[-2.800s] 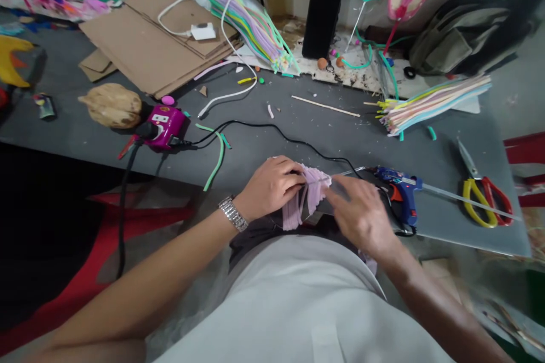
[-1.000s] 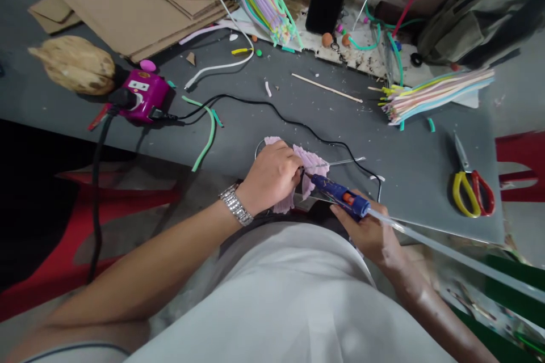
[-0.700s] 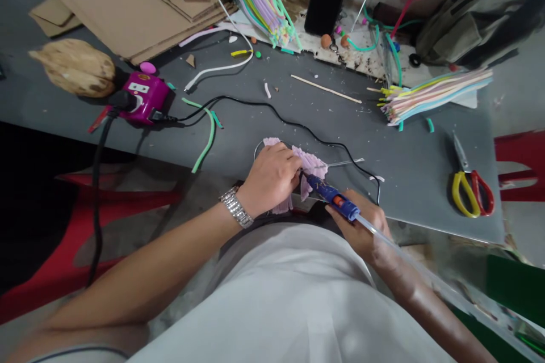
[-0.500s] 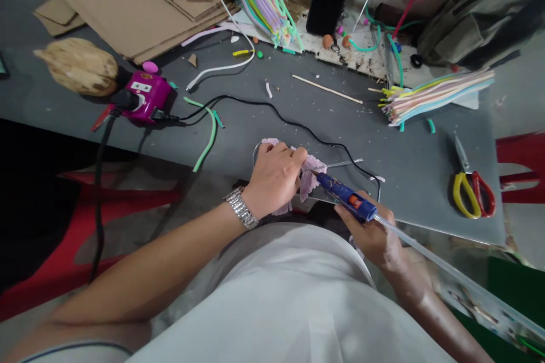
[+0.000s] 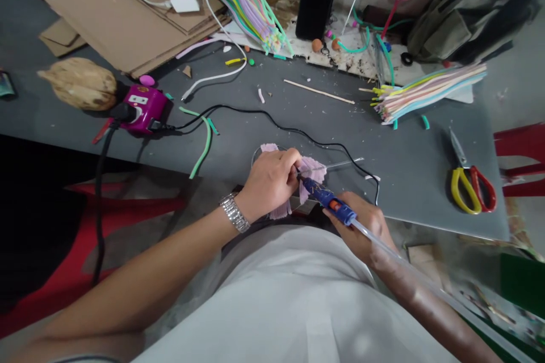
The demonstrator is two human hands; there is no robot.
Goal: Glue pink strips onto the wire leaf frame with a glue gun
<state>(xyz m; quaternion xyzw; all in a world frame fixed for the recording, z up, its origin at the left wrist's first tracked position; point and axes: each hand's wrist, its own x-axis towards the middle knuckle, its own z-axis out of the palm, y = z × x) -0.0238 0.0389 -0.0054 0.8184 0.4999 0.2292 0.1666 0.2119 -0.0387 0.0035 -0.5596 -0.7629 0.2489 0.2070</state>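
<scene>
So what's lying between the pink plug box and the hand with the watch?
In the head view, a bent green strip lies between the pink plug box and the hand with the watch, and a black cord runs past it.

No words, numbers or brand names are being made legible anywhere. The small white panel on the magenta electrical unit (image 5: 141, 100) is being shown too small and blurred to be read, and nothing readable is being picked out on the blue glue gun (image 5: 327, 201) either.
</scene>
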